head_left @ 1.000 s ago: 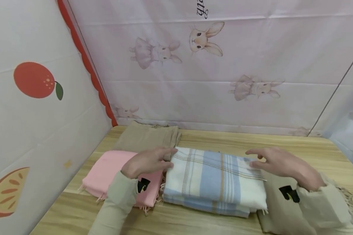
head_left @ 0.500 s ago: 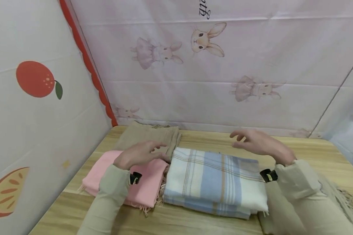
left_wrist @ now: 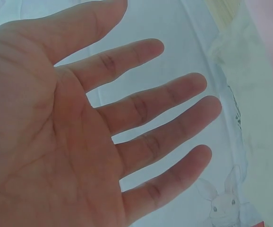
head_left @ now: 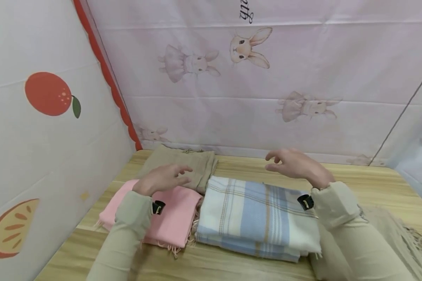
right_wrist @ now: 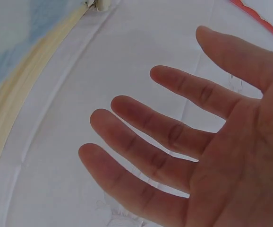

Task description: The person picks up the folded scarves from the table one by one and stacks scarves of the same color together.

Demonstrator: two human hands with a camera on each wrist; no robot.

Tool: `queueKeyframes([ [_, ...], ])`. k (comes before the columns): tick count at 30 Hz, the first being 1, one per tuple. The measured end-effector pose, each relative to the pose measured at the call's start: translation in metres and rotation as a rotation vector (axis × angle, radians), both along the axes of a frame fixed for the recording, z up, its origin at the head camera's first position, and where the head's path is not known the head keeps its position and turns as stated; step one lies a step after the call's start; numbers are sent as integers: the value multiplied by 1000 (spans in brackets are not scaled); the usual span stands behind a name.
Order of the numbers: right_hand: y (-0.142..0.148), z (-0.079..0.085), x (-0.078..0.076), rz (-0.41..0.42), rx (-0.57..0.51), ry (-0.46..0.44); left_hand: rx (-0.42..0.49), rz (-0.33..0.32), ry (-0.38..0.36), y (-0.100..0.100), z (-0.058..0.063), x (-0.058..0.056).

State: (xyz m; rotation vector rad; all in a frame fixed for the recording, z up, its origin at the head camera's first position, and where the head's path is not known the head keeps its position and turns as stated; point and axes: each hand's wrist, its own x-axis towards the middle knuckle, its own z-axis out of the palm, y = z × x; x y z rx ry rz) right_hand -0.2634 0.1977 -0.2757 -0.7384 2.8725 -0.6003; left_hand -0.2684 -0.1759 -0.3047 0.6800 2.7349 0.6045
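Note:
In the head view a folded blue and white plaid scarf (head_left: 246, 218) with fringe lies at the middle of the table. My left hand (head_left: 161, 179) is above the folded pink scarf (head_left: 172, 218), fingers spread and holding nothing, as the left wrist view also shows. Beyond the plaid scarf's far right part hovers my right hand (head_left: 295, 166), its fingers spread and relaxed around nothing. Behind the pink scarf lies a folded beige scarf (head_left: 186, 164). Another beige scarf (head_left: 387, 226) with fringe lies at the right, partly hidden by my right sleeve.
The wooden table (head_left: 239, 269) meets a pale curtain (head_left: 211, 117) printed with rabbits at its back. A white sheet (head_left: 56, 156) with fruit prints hangs along the left side.
Both hands have come off the plaid scarf's sides. My left hand has moved left over the pink scarf; my right hand has risen and moved left and away. The scarves stay in place.

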Motion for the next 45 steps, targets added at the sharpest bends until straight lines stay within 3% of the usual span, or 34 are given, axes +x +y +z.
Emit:
queueKeyframes([
  [15, -20, 3, -16, 6, -52, -87, -29, -1, 22, -9, 0, -11],
  [22, -34, 6, -26, -19, -101, -176, -32, 4, 27, -11, 0, -15],
  [27, -48, 7, -31, -41, -100, -173, -17, 1, 19, -12, 1, -17],
  [35, -77, 6, -39, -46, -134, -209, -12, 27, 32, -28, 1, -17],
  [45, -94, 5, -43, -155, -240, -280, -20, 41, 23, -30, -4, -26],
])
